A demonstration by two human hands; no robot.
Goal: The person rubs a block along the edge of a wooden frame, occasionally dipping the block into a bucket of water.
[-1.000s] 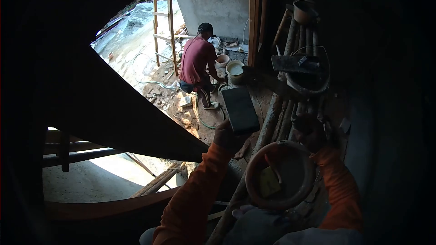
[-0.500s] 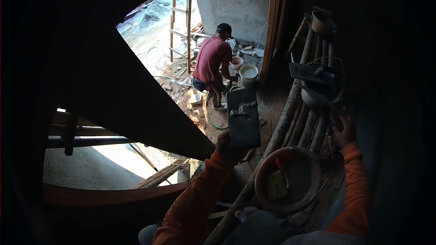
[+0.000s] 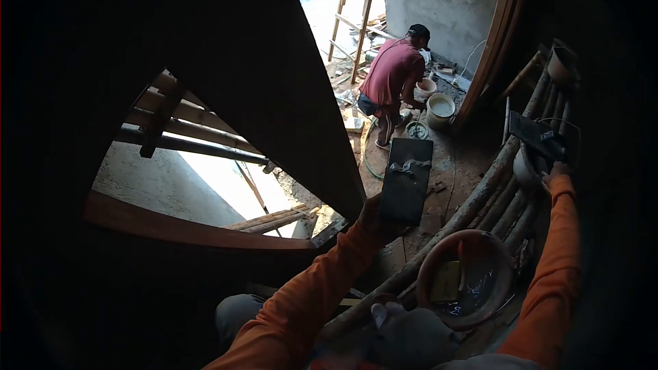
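Board (image 3: 401,197) in left hand (image 3: 374,215) carries pale smeared marks (image 3: 410,166).

Bright ground (image 3: 214,179) and a ladder (image 3: 364,22) show outside, by a grey wall (image 3: 442,10) and a wooden frame (image 3: 488,41). Indoors the floor (image 3: 455,173) is dim, fading into near-black shadow.

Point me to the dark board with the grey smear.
The dark board is just right of centre in the head view, held near its lower end by the left hand, up and left of the round basin.

Right hand (image 3: 558,172) moved to bucket (image 3: 526,167), glints appeared in basin (image 3: 471,234)
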